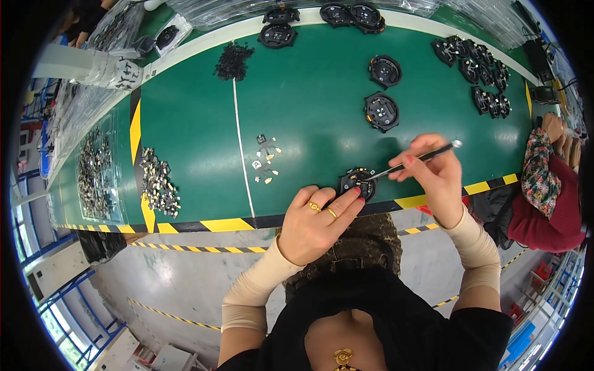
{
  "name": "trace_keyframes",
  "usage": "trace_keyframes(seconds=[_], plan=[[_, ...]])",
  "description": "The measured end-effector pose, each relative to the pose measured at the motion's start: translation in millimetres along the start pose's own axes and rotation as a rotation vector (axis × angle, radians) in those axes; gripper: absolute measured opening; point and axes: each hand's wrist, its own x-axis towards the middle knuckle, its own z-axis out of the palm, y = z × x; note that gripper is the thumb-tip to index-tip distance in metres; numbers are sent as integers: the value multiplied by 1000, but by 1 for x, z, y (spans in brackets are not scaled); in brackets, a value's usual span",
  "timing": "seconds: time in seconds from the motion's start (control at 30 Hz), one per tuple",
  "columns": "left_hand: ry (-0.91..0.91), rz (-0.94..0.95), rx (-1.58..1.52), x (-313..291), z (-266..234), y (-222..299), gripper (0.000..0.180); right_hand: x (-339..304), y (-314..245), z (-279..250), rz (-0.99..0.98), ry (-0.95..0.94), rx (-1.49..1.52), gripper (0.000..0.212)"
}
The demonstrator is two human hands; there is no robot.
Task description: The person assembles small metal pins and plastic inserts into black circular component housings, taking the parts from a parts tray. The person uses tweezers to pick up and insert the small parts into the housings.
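Tweezers (416, 159) sit pinched in the right hand (436, 176), right of centre in the frame, their tip down on the round black part (358, 183) at the near edge of the green bench (309, 93). The left hand (318, 219) lies below and left of that part, fingers closed lightly against its rim, steadying it rather than lifting it. What the tip carries, if anything, is too small to tell.

For this seating work to go well, I judge the left fingertips should keep the part flat and stop it turning, while the right hand stays low so the tip meets the part at a shallow, controlled angle. A light squeeze is enough; a hard one would likely flick a small piece away. Resting the right wrist on the striped edge (476, 187) would probably damp any tremor.

Small loose pieces (266, 162) lie on the bench left of the part, just past a white line (241, 148), near enough to reach without shifting the left hand. Two more round black parts (382, 112) lie above it, well apart, and a cluster (476, 77) fills the upper right. Metal bits (158, 182) are heaped at the left. Another person's sleeve (537, 170) shows at the right edge.
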Motion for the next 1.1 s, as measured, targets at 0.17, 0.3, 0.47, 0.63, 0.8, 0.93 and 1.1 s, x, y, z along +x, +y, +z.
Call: trace_keyframes(seconds=[0.17, 0.3, 0.47, 0.63, 0.8, 0.93, 1.1], plan=[[-28, -6, -20, 2, -2, -1, 35, -8, -13, 10, -518, -161, -873, 33], [-24, -3, 9, 2, 0, 1, 35, -4, 7, 24, -474, -180, -982, 32], [2, 39, 32, 4, 7, 0, 35, -2, 7, 22, -431, -201, -999, 31], [52, 80, 106, -2, 12, -1, 36, -4, 8, 24, -407, -188, -868, 30], [93, 158, 139, -3, 11, -1, 33, 9, -6, -13, -302, -126, -685, 30], [88, 105, 120, -2, 7, 0, 31, 76, -46, -135, -491, 507, -747, 17], [94, 110, 127, 2, 9, 1, 31, 124, -39, -347, -224, 1058, -1215, 35]])
